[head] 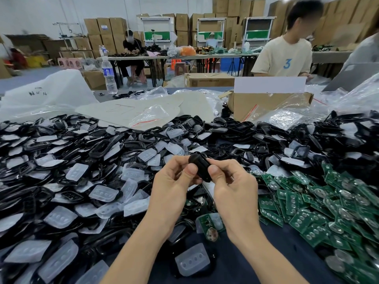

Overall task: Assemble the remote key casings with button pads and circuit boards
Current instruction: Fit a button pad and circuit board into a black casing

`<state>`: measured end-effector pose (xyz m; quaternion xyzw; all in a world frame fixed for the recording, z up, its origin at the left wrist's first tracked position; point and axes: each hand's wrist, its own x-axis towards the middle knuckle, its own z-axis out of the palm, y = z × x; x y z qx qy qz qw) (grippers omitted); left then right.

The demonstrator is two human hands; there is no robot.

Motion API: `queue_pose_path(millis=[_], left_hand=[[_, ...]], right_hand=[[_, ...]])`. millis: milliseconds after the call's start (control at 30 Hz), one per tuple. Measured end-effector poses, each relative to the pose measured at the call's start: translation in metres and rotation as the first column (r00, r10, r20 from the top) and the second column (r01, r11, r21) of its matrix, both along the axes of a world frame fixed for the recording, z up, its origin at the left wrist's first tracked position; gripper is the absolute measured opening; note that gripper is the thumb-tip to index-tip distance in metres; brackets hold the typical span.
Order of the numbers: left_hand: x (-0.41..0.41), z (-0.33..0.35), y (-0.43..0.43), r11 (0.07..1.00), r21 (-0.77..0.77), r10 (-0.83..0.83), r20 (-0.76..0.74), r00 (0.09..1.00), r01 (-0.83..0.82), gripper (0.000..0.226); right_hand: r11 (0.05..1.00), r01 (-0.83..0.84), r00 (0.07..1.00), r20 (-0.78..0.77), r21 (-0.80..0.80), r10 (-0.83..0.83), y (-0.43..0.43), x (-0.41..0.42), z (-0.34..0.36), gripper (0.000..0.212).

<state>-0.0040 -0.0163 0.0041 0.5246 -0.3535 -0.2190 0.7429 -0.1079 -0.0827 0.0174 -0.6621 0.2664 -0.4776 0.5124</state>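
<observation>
Worktop (276, 255) under dark cloth lies nearest me. One translucent button pad (192, 261) sits close to my wrists. Just beyond it is a single green circuit board (209, 223) carrying a coin cell.

Above these, my left hand (172, 185) and right hand (233, 189) meet around one black key casing (200, 165), held clear of the piles. Both hands grip it: each thumb presses its near face, and the fingers curl behind its edges.

I judge the casing light, rigid and smooth, likely to slip or spring apart if squeezed unevenly. The rims seem the best place to hold it, with the thumbs pressing along the seam. The pad looks soft and floppy. The board looks thin and best taken by its edges.

Left of my hands spreads a heap of black casings (61, 160) mixed with pads. To the right is a heap of green boards (328, 201).

Farther off are a cardboard box (266, 105), a water bottle (108, 75) and a person in a pale shirt (285, 56).
</observation>
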Motion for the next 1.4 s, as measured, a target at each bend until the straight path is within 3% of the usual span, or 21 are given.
queue_pose_path(millis=[133,300,400,467,567,733,800,900,967,1067,1133,1300,1400], left_hand=[[0.002,0.001,0.000,1.000,0.018,-0.004,0.006,1.000,0.004,0.008],[0.009,0.006,0.002,1.000,0.025,-0.016,-0.094,0.995,0.018,0.036],[0.009,0.008,0.004,0.993,0.061,-0.096,-0.098,0.991,0.103,0.032],[0.008,0.010,0.005,0.987,0.065,-0.135,-0.139,0.981,0.145,0.030],[0.005,0.015,0.004,0.992,0.050,-0.103,-0.240,0.965,0.118,0.022],[-0.001,0.015,0.002,0.994,0.103,-0.021,-0.224,0.974,0.046,0.030],[0.000,0.015,0.004,0.991,0.122,0.065,-0.136,0.989,-0.048,0.024],[0.000,0.014,0.009,0.968,0.124,0.189,0.201,0.961,-0.216,0.018],[-0.003,0.012,0.010,0.958,0.109,0.197,0.430,0.881,-0.267,0.007],[-0.006,0.007,0.008,0.926,0.051,0.247,0.667,0.703,-0.374,0.015],[-0.007,0.007,0.007,0.911,-0.011,0.302,0.695,0.652,-0.411,0.015],[-0.009,0.005,0.006,0.905,-0.112,0.376,0.664,0.647,-0.411,0.020],[-0.009,0.003,0.005,0.896,-0.107,0.377,0.694,0.613,-0.430,0.026]], right_hand=[[0.999,-0.029,1.000,0.005,0.021,0.029,-0.001,0.001,-0.002,0.030],[0.916,-0.329,0.944,0.079,0.229,0.319,-0.007,0.002,-0.003,0.013],[0.833,-0.450,0.892,0.190,0.321,0.409,-0.011,0.004,-0.005,0.033],[0.802,-0.504,0.863,0.220,0.319,0.455,-0.013,0.005,-0.006,0.039],[0.783,-0.544,0.839,0.231,0.303,0.494,-0.016,0.005,-0.006,0.030],[0.814,-0.531,0.846,0.191,0.235,0.497,-0.017,0.003,-0.009,0.019],[0.837,-0.507,0.860,0.190,0.204,0.474,-0.018,0.002,-0.009,0.014],[0.866,-0.454,0.882,0.242,0.209,0.404,-0.021,0.002,-0.008,0.013],[0.874,-0.439,0.884,0.274,0.209,0.379,-0.023,0.002,-0.008,0.013],[0.857,-0.453,0.869,0.336,0.245,0.363,-0.021,0.003,-0.010,0.020],[0.770,-0.548,0.810,0.434,0.326,0.394,-0.014,0.005,-0.009,0.029],[0.378,-0.773,0.631,0.674,0.509,0.383,0.003,0.006,-0.001,0.056],[0.391,-0.741,0.664,0.686,0.546,0.299,0.001,0.006,0.003,0.055]])
